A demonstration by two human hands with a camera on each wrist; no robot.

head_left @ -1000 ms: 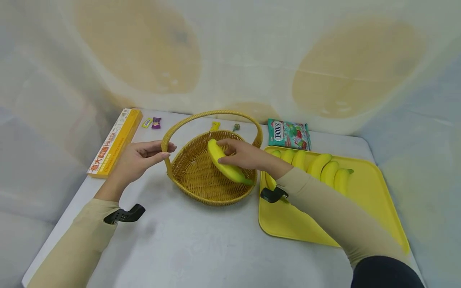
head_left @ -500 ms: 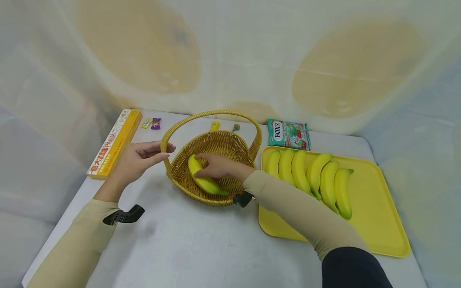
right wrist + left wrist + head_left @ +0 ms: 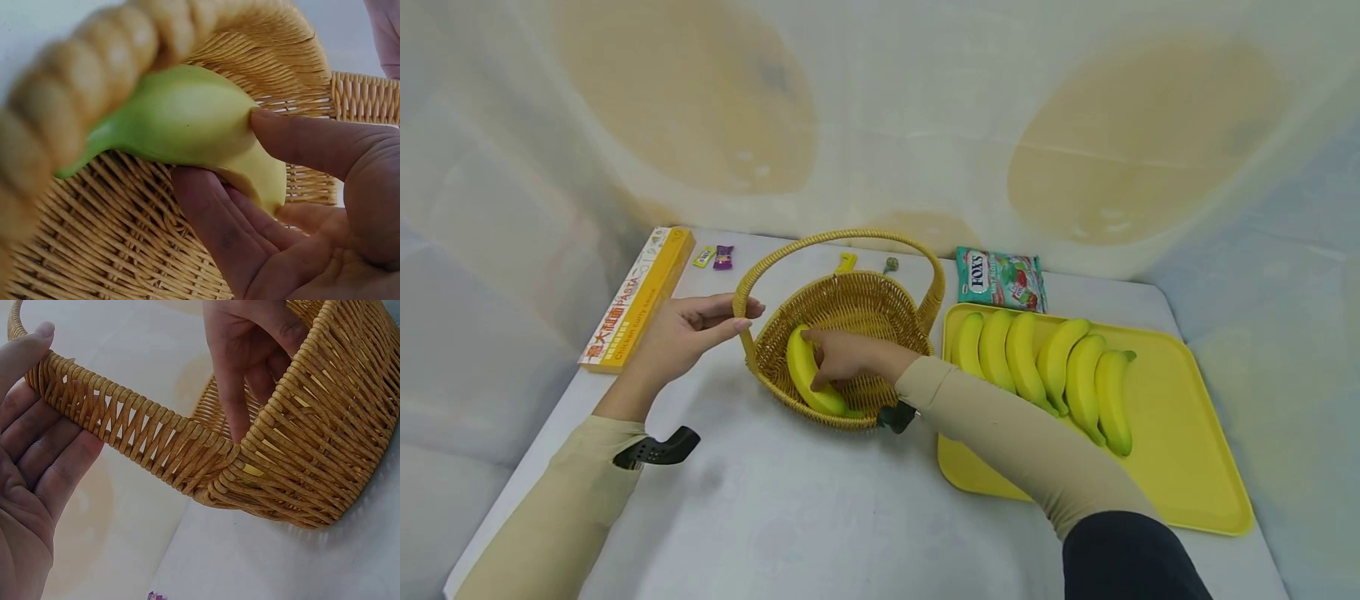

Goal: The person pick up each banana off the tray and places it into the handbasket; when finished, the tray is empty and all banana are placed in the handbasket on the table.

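A woven basket with a tall arched handle stands mid-table. My left hand holds the left foot of the handle; in the left wrist view its thumb lies on one side and the fingers on the other. My right hand reaches inside and grips a yellow banana by its middle. That banana lies along the basket's left wall. Its green stem end shows in the right wrist view, with thumb and fingertips touching opposite sides of the fruit.
A yellow tray at the right carries several bananas in a row. Behind it lies a teal FOX'S candy bag. A pasta box is at the far left, near small wrapped candies. Another yellow candy lies behind the basket.
My right hand has carried the banana leftward and down, from above the basket's right half to its left wall. The left hand stays on the handle.
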